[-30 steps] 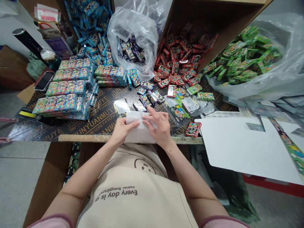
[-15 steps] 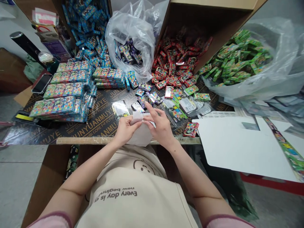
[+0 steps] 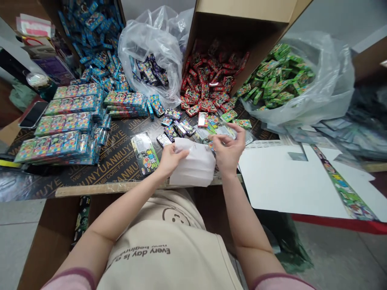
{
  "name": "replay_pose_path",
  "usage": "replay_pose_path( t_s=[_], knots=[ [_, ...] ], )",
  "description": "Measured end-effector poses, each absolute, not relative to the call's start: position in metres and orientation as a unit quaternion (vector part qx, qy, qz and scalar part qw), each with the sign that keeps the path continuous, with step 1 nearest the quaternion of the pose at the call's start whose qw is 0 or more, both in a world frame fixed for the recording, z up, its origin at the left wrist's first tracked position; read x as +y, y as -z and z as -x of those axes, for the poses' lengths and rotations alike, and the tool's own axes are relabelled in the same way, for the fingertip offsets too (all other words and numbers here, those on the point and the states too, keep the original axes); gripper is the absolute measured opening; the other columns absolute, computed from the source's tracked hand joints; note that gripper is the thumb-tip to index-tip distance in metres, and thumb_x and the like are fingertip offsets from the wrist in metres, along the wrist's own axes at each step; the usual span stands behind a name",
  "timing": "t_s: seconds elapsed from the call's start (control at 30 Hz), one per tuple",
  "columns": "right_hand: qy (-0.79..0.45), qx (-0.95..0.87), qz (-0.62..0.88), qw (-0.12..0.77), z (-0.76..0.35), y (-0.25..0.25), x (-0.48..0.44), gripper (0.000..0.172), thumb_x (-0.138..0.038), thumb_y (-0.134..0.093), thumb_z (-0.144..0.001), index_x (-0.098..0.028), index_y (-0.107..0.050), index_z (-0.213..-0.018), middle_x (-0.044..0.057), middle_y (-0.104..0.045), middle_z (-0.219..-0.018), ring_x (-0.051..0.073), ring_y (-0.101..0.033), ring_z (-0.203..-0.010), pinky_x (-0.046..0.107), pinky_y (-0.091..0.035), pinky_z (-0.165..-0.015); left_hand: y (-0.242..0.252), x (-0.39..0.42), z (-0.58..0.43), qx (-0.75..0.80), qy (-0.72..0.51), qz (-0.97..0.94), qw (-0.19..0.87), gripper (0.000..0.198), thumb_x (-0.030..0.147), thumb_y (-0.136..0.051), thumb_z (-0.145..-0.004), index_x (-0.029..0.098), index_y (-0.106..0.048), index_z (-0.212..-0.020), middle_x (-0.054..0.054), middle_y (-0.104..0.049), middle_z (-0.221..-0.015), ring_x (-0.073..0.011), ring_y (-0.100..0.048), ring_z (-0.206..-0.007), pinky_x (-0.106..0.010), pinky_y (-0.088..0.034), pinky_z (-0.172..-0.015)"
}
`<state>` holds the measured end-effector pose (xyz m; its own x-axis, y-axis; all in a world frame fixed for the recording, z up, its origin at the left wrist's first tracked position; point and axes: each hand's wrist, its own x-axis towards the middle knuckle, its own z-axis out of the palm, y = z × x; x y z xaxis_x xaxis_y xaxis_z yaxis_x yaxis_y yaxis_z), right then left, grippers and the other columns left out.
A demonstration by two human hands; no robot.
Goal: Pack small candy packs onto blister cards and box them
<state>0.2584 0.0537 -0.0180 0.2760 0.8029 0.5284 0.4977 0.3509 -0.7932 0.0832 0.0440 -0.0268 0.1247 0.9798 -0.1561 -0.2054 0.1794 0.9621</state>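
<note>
A thin white, translucent bag or sheet (image 3: 195, 165) hangs over the table's front edge, lightly creased. My left hand (image 3: 171, 160) is closed on its upper left part, the thumb lying on top. My right hand (image 3: 229, 149) is raised just right of the sheet, its thumb and forefinger pinched together; what they hold, if anything, is too small to make out. Beyond the sheet lie several small purple boxes (image 3: 179, 128) and a white-topped box (image 3: 202, 119). Left of my left hand lies a printed clear packet (image 3: 144, 154).
Shrink-wrapped stacks of boxes (image 3: 50, 147) stand at the left. Behind are loose blue boxes (image 3: 104, 60), a plastic bag (image 3: 151, 36) of purple boxes, a carton (image 3: 242, 8) of red boxes, and a bag of green boxes (image 3: 282, 76). White card sheets (image 3: 278, 181) lie at the right.
My right hand has come away from the sheet, up and to the right. My left hand still grips the sheet, which now spreads wider. The camera view has shifted somewhat.
</note>
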Motion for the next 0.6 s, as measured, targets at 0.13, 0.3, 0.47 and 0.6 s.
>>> replay_pose_path(
  t_s=[0.13,0.3,0.47,0.6],
  knots=[
    [-0.108,-0.514,0.587,0.616,-0.286,0.039,0.068,0.063,-0.027,-0.044,-0.093,-0.021,-0.013,-0.147,0.01,-0.067,-0.101,0.021,-0.069,-0.094,0.047,-0.052,-0.091,0.054,0.066,-0.102,0.524,-0.448,-0.509,0.515,0.052,0.015,-0.07,-0.064,0.012,-0.061,-0.115,-0.009,-0.07,-0.101,-0.0199,-0.063,-0.084,-0.032,-0.048,-0.081],
    [-0.099,-0.619,0.613,0.481,-0.282,0.071,0.083,0.083,-0.033,-0.058,-0.087,-0.026,-0.007,-0.152,0.018,-0.033,-0.151,0.027,-0.043,-0.135,0.049,-0.045,-0.103,0.066,0.076,-0.104,0.562,-0.339,-0.684,0.318,0.086,0.013,-0.066,-0.073,0.02,-0.029,-0.15,-0.014,-0.055,-0.135,-0.028,-0.058,-0.113,-0.039,-0.044,-0.098],
    [-0.102,-0.678,0.63,0.366,-0.275,0.089,0.107,0.089,-0.03,-0.061,-0.083,-0.022,-0.007,-0.153,0.02,-0.018,-0.157,0.032,-0.021,-0.146,0.055,-0.036,-0.109,0.054,0.061,-0.082,0.562,-0.237,-0.783,0.124,0.05,0.028,-0.063,-0.084,0.021,-0.056,-0.133,-0.016,-0.045,-0.144,-0.0343,-0.045,-0.128,-0.048,-0.038,-0.103],
    [-0.08,-0.713,0.616,0.325,-0.258,0.088,0.132,0.089,-0.025,-0.062,-0.079,-0.023,-0.012,-0.154,0.02,-0.017,-0.157,0.036,-0.028,-0.143,0.055,-0.039,-0.105,0.054,0.034,-0.073,0.446,-0.145,-0.875,0.124,0.031,0.042,-0.05,-0.093,0.021,-0.073,-0.092,-0.011,-0.067,-0.117,-0.0294,-0.053,-0.115,-0.057,-0.028,-0.11]
  ],
)
